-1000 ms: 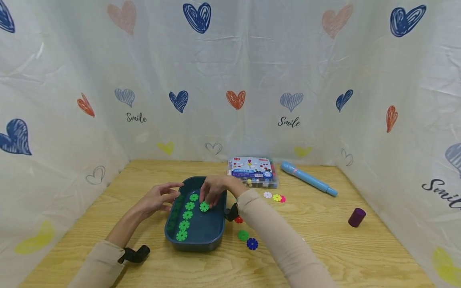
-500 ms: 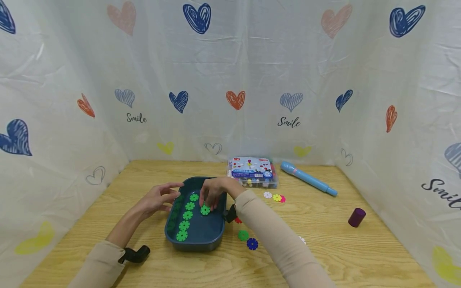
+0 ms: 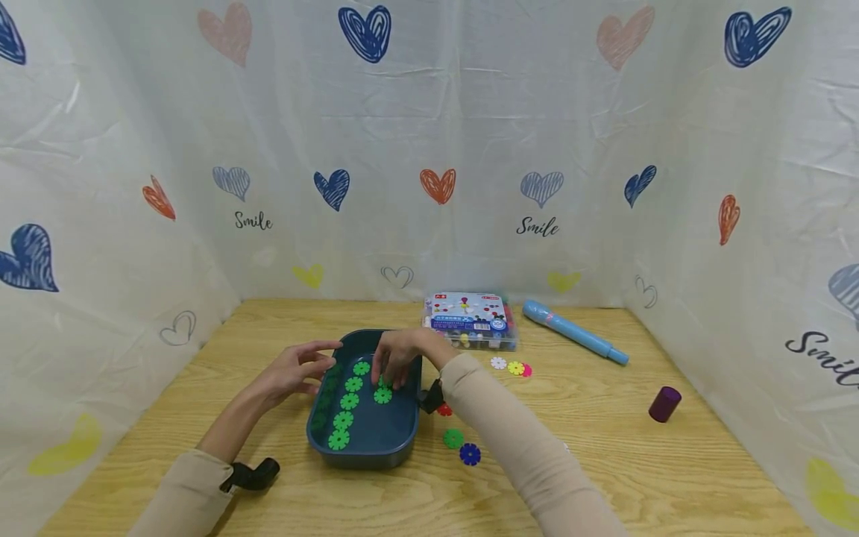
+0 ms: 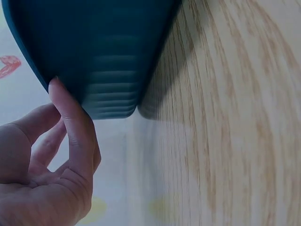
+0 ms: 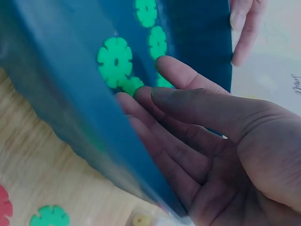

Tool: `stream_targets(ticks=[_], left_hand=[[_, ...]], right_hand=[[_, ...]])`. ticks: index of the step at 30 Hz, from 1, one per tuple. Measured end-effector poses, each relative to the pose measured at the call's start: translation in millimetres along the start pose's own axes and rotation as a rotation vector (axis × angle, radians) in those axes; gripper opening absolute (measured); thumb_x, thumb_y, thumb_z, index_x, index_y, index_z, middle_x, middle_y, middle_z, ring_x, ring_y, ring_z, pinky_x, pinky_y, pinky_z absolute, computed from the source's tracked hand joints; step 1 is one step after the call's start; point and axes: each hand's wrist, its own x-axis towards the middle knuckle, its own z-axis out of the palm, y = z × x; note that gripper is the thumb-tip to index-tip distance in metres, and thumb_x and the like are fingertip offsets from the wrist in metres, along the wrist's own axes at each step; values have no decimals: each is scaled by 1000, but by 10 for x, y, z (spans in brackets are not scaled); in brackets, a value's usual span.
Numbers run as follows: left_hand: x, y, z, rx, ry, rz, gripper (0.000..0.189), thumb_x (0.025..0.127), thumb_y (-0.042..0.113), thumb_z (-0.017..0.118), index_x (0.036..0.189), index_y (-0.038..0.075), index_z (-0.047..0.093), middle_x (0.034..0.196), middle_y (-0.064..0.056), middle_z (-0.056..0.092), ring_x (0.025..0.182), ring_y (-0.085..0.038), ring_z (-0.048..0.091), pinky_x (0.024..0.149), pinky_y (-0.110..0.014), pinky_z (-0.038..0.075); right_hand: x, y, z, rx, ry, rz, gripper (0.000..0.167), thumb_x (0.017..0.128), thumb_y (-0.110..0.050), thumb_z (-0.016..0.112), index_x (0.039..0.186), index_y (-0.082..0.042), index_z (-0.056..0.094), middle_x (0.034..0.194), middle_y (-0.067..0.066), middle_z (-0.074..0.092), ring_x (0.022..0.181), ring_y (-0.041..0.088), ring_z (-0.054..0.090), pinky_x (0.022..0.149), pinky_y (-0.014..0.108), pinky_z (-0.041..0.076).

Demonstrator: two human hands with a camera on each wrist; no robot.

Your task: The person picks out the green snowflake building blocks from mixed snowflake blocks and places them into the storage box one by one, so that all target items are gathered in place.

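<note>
In the head view my left hand (image 3: 291, 371) rests at the left rim of a dark blue tray (image 3: 362, 451), fingers loosely extended. One fingertip touches the tray's outer edge (image 4: 33, 66) in the left wrist view. My right hand (image 3: 397, 354) reaches down inside the tray, fingers bent. Its thumb and fingertips pinch a small notched green disc (image 5: 131, 85), mostly hidden by them. Another green snowflake disc (image 5: 115, 62) lies flat right against it. Several more green discs (image 3: 349, 401) form a line along the tray's left side.
Right of the tray lie a green disc (image 3: 452, 438), a blue disc (image 3: 470, 454) and a partly covered red disc (image 3: 445, 409). White (image 3: 498, 363), yellow (image 3: 515, 368) and pink discs sit farther back. Behind are a clear box (image 3: 470, 321), a light blue microphone-shaped object (image 3: 576, 333) and a purple cylinder (image 3: 665, 404).
The green disc below my right fingers has slid a little toward the near end of the tray, and a second green disc shows behind it. My left hand has stayed still.
</note>
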Motion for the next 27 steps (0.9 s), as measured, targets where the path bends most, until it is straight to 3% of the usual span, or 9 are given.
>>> stream_targets(ticks=[9,19,27], left_hand=[[-7,-5,2,-11,-8,11,59,97,29,62,148,8,41,133,-26,48,94,-22,62,69,-29,58],[-5,0,4,-8,-2,14,60,96,30,63,148,8,42,133,-26,48,94,-22,62,68,-29,58],[-7,5,10,-7,-2,14,59,97,30,63,148,8,42,132,-25,48,94,-21,62,70,-29,58]], right_hand=[[-241,76,-146,76,55,-103,23,95,2,58,116,6,67,118,26,67,97,38,70,77,35,60],[-685,366,-335,-42,173,-185,21,97,-6,59,115,0,67,105,22,70,85,19,70,75,30,59],[-958,716,-276,32,226,-135,17,95,-8,63,110,-4,70,102,21,71,87,25,71,74,32,59]])
